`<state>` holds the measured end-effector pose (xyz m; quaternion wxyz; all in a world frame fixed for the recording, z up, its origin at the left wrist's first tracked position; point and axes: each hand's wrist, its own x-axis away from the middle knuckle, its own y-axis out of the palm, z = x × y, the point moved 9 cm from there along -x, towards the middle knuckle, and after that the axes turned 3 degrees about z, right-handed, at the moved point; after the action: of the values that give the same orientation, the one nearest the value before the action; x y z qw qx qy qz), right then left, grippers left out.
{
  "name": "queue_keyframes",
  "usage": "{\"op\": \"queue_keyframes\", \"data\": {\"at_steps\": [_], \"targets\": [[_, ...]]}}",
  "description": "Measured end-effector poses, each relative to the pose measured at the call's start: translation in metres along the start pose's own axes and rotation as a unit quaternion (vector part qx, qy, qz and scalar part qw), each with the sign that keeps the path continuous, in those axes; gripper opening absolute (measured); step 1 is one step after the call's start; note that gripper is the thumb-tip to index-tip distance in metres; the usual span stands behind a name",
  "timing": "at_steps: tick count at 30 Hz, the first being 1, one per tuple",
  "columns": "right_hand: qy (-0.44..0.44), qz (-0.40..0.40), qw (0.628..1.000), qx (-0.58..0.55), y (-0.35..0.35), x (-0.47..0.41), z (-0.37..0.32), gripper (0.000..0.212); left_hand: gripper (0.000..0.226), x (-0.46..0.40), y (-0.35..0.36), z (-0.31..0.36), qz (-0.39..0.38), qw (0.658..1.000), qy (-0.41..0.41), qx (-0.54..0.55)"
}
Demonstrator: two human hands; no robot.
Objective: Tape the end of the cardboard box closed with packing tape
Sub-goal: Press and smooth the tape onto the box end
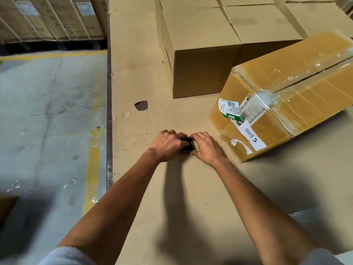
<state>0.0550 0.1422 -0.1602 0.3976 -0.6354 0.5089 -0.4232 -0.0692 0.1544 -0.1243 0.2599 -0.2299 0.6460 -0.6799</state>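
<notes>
A yellowish cardboard box (pixel 286 96) lies tilted at the right, with clear tape along its seam and torn white and green labels on the near end. My left hand (pixel 168 145) and my right hand (pixel 207 147) meet over a small black object (pixel 187 145) on the flat cardboard sheet (pixel 145 188), to the left of the box. Both hands curl around that object, which is mostly hidden, so I cannot tell what it is. Neither hand touches the box.
Plain brown boxes (pixel 206 50) are stacked at the back, behind the tilted box. More cartons (pixel 51 18) stand on a pallet at the far left. The sheet's left edge borders a grey concrete floor (pixel 47 121) with yellow lines. A torn hole (pixel 141 105) marks the sheet.
</notes>
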Motion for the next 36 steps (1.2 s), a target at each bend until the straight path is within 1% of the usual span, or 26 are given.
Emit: {"op": "queue_keyframes", "data": {"at_steps": [7, 13, 15, 18, 21, 24, 27, 29, 31, 33, 35, 36], "targets": [[-0.012, 0.032, 0.999, 0.02, -0.009, -0.003, -0.006, 0.06, 0.031, -0.009, -0.008, 0.0, 0.006, 0.998, -0.006, -0.07], [0.008, -0.001, 1.0, 0.021, 0.001, -0.007, -0.012, 0.06, 0.031, 0.0, 0.001, -0.001, -0.006, 0.996, -0.023, -0.085], [0.005, 0.0, 1.0, 0.021, -0.005, -0.006, -0.016, 0.063, 0.036, 0.004, -0.006, 0.003, 0.017, 0.996, -0.025, -0.078], [-0.001, 0.055, 0.998, 0.032, -0.041, 0.004, -0.019, 0.058, 0.05, 0.004, -0.026, 0.013, 0.049, 0.994, -0.049, -0.079], [-0.01, 0.142, 0.987, 0.069, -0.089, 0.014, -0.015, 0.05, 0.057, -0.006, -0.043, 0.027, 0.085, 0.993, -0.072, -0.046], [-0.019, 0.251, 0.962, 0.109, -0.15, 0.03, -0.013, 0.044, 0.055, -0.027, -0.072, 0.05, 0.149, 0.985, -0.088, -0.011], [-0.026, 0.319, 0.932, 0.172, -0.207, 0.047, -0.015, 0.04, 0.058, -0.049, -0.107, 0.075, 0.21, 0.972, -0.089, 0.055], [-0.021, 0.344, 0.918, 0.199, -0.238, 0.06, -0.01, 0.039, 0.06, -0.062, -0.125, 0.093, 0.237, 0.961, -0.094, 0.111], [0.006, 0.351, 0.914, 0.202, -0.261, 0.067, 0.002, 0.043, 0.062, -0.074, -0.132, 0.107, 0.248, 0.95, -0.107, 0.159], [0.056, 0.33, 0.927, 0.169, -0.273, 0.069, 0.024, 0.049, 0.064, -0.085, -0.13, 0.119, 0.255, 0.94, -0.109, 0.2], [0.098, 0.267, 0.95, 0.131, -0.271, 0.065, 0.051, 0.053, 0.065, -0.096, -0.124, 0.129, 0.255, 0.932, -0.105, 0.235], [0.099, 0.226, 0.962, 0.118, -0.265, 0.063, 0.061, 0.054, 0.066, -0.101, -0.12, 0.135, 0.249, 0.93, -0.102, 0.25]]}}
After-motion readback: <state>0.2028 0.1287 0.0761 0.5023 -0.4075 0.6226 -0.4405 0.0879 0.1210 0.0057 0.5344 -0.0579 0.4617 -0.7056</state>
